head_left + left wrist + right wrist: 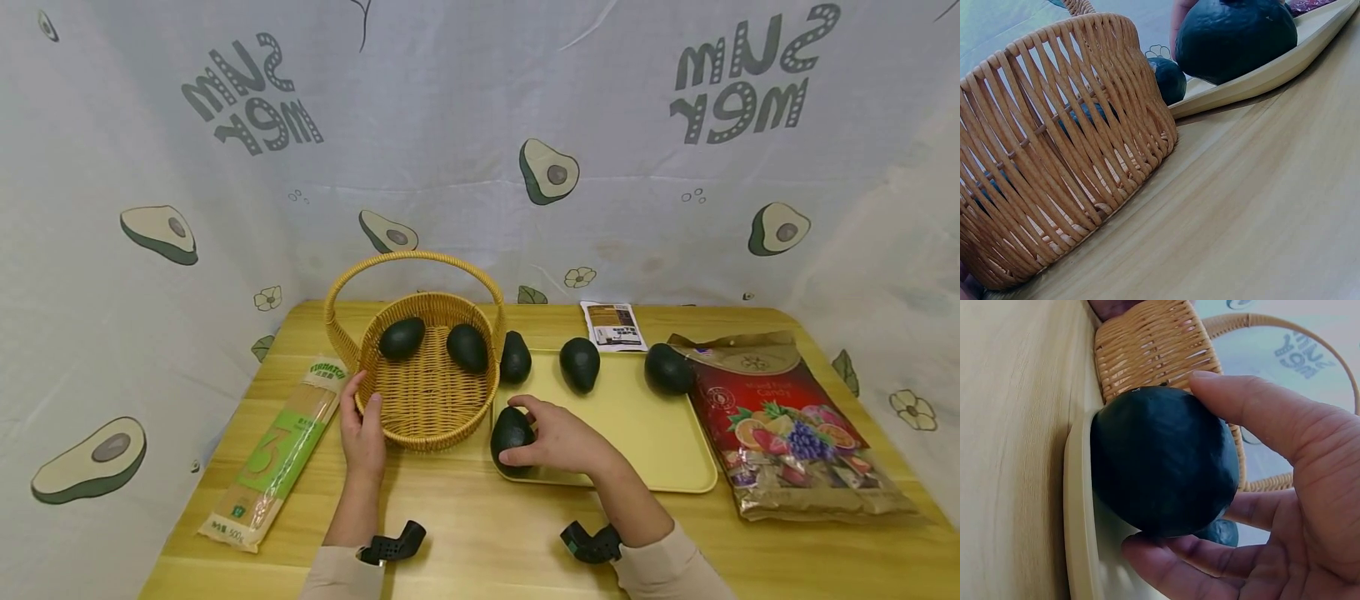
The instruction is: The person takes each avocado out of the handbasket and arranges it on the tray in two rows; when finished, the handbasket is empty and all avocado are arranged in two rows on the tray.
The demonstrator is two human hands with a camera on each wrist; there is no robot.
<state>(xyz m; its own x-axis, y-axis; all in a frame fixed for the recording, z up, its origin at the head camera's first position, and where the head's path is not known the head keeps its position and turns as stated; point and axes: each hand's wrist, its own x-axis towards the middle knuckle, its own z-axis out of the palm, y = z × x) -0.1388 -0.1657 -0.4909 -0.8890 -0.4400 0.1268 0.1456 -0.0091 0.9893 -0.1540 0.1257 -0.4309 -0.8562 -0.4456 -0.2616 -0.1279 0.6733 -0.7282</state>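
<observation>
Right hand: the right hand (562,437) pinches an avocado (510,433), fingers and thumb set apart across its round body, likely so it cannot roll.
Held avocado: over the near-left corner of the tray (630,425); whether it bears weight there is unclear.
Left hand: the left hand (364,433) rests loosely uncurled against the near-left side of the basket (427,408), probably steadying it.
Basket: stands on the bench (465,525) just left of the tray; two loose avocados (402,338) (468,348) lie inside, walled in.
Far tray side: three more avocados (515,358) (580,365) (670,369), spaced apart.
</observation>
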